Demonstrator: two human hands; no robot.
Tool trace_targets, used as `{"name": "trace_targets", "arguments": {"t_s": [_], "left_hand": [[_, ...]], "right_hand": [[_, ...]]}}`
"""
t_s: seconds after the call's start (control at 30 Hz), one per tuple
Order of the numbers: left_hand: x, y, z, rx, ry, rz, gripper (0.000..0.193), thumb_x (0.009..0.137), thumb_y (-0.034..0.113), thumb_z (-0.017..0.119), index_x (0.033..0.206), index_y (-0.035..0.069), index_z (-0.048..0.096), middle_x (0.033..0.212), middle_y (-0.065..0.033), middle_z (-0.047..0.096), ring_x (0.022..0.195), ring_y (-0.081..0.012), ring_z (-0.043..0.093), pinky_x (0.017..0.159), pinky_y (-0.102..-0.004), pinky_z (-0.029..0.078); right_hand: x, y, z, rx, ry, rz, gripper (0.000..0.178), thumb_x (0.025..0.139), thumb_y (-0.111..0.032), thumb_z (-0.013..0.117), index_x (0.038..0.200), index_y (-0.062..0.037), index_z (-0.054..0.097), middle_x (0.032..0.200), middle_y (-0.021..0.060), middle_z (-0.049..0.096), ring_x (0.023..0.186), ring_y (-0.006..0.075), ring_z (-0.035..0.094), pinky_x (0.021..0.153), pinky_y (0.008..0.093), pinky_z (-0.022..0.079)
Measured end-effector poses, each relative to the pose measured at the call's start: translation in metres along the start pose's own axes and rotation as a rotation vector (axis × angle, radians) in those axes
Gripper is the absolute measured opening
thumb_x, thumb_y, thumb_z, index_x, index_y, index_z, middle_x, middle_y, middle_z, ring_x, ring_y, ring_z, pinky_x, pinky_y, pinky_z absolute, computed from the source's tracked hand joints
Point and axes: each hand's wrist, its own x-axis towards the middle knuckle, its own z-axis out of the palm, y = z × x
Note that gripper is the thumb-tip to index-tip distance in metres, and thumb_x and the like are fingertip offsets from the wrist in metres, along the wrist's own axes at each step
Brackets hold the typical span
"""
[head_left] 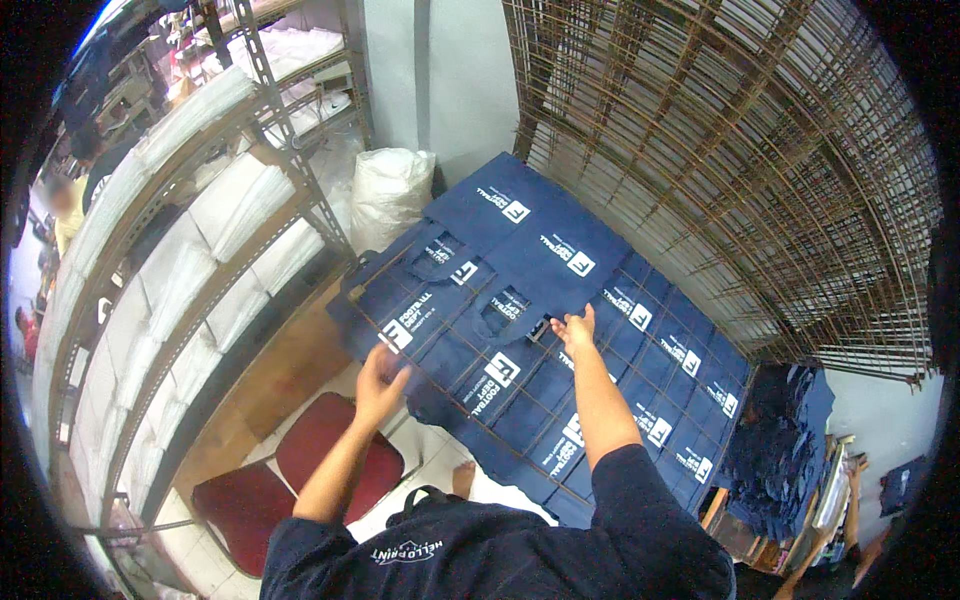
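Observation:
Navy fabric pieces [545,400] with white prints lie across a wire drying rack [455,405] in front of me. My left hand [380,385] is at the rack's left edge, slightly blurred, with thumb and fingers apart and nothing visible in it. Over the middle of the fabric is my right hand [575,332], its thumb and fingers spread. Its fingertips are beside the edge of a small cut navy piece [505,312]; whether they touch it I cannot tell. Another small cut piece [436,257] lies farther left.
Raised wire racks [720,130] lean along the right. Shelves with white stacks [225,215] run down the left. A white sack [390,195] stands behind the rack. Dark red chairs [335,455] are at lower left; a navy fabric pile [775,450] is at right.

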Motion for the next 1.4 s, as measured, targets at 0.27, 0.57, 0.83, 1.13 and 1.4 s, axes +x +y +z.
{"name": "trace_targets", "arguments": {"t_s": [0.27, 0.57, 0.83, 1.13, 1.4], "left_hand": [[-0.259, -0.147, -0.073, 0.506, -0.014, -0.825, 0.046, 0.068, 0.026, 0.072, 0.104, 0.003, 0.055, 0.092, -0.0146, 0.064, 0.085, -0.029, 0.062, 0.076, -0.0381, 0.048], [-0.317, -0.238, -0.104, 0.521, -0.101, -0.963, 0.057, 0.07, 0.033, 0.073, 0.113, 0.001, 0.054, 0.101, -0.0143, 0.064, 0.094, -0.0261, 0.061, 0.082, -0.0345, 0.047], [-0.277, -0.211, -0.083, 0.36, -0.076, -0.921, 0.054, 0.071, 0.034, 0.072, 0.112, 0.002, 0.055, 0.087, -0.0148, 0.065, 0.081, -0.0238, 0.064, 0.075, -0.0342, 0.049], [-0.334, -0.264, -0.101, 0.155, 0.049, -0.989, 0.055, 0.072, 0.033, 0.072, 0.113, 0.002, 0.055, 0.099, -0.0165, 0.064, 0.091, -0.025, 0.062, 0.08, -0.034, 0.047], [-0.301, -0.169, -0.078, 0.302, -0.063, -1.065, 0.053, 0.068, 0.032, 0.075, 0.106, -0.001, 0.057, 0.092, -0.0137, 0.064, 0.084, -0.022, 0.061, 0.074, -0.0343, 0.048]], "right_hand": [[0.009, -0.017, -0.001, -0.109, 0.041, -0.005, 0.075, 0.079, 0.008, 0.039, 0.142, -0.0186, 0.008, 0.108, 0.0197, 0.048, 0.06, 0.0231, 0.06, 0.047, 0.0303, 0.05], [0.007, -0.015, 0.0, -0.232, 0.031, -0.045, 0.074, 0.08, 0.006, 0.041, 0.142, -0.0162, 0.006, 0.102, 0.0169, 0.052, 0.055, 0.0203, 0.059, 0.043, 0.0268, 0.048], [0.011, -0.013, 0.002, -0.248, 0.019, -0.051, 0.074, 0.079, 0.006, 0.039, 0.142, -0.0135, 0.005, 0.101, 0.017, 0.053, 0.053, 0.0196, 0.059, 0.042, 0.0269, 0.048], [0.005, -0.013, 0.006, -0.202, 0.039, -0.069, 0.073, 0.082, -0.002, 0.048, 0.142, -0.0109, 0.008, 0.111, 0.0198, 0.051, 0.057, 0.0197, 0.06, 0.045, 0.0272, 0.049], [-0.079, -0.018, -0.037, -0.496, 0.08, -0.323, 0.068, 0.081, -0.028, 0.063, 0.136, -0.0098, 0.028, 0.104, 0.013, 0.054, 0.054, 0.0174, 0.06, 0.042, 0.027, 0.044]]}}
